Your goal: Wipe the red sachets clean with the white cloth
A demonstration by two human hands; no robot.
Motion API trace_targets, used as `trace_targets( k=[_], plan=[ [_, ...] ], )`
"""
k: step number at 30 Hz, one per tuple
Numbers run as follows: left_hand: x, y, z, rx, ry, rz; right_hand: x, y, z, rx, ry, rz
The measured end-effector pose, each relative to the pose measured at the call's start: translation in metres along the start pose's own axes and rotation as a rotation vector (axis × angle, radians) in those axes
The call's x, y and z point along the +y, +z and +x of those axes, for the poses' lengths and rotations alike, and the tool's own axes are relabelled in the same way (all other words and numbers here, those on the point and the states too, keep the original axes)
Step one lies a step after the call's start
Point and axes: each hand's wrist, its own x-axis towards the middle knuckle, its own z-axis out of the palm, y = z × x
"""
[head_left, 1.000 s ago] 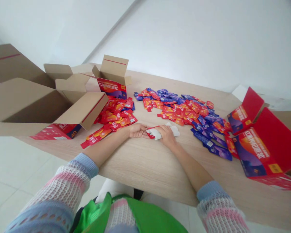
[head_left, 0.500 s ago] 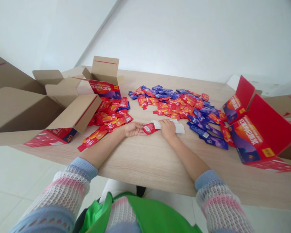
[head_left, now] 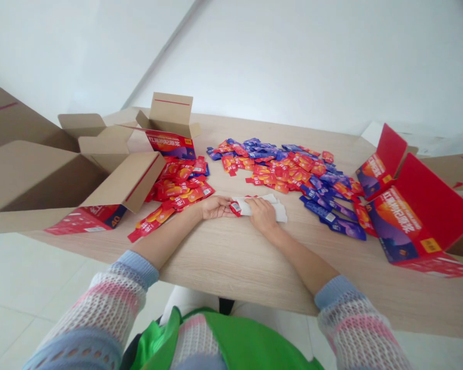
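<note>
Between my hands a red sachet lies on the table, mostly covered by a folded white tissue. My left hand has its fingers closed on the sachet's left end. Fingers curled, my right hand grips the tissue and presses it over the sachet. To the left of my left hand is a heap of red sachets, with a little blue showing among them. Beyond my hands spreads a larger pile of red sachets and purple-blue sachets.
Open cardboard boxes stand at the left: a large one near me and a smaller printed one behind. Red printed boxes with raised flaps stand at the right. The wooden table ends just before my body.
My right hand has slid the white tissue leftward along the red sachet, so less of the sachet shows. My left hand still holds its left end. The view has shifted slightly.
</note>
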Motion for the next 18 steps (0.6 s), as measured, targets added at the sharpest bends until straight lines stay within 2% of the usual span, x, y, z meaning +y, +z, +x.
trace_targets(
  k=[4,6,11,18],
  plan=[
    [-0.001,0.001,0.001,-0.011,0.019,0.007,-0.011,0.000,-0.003,0.016,-0.189,0.168],
    [-0.001,0.003,0.001,-0.022,0.026,0.003,-0.010,0.001,-0.002,0.019,-0.221,0.212],
    [0.001,0.005,0.001,-0.007,0.009,0.008,0.003,0.004,0.003,0.027,-0.129,0.178],
    [0.001,0.003,-0.001,-0.035,0.003,-0.011,0.023,0.005,0.010,-0.033,0.084,-0.071]
  ],
)
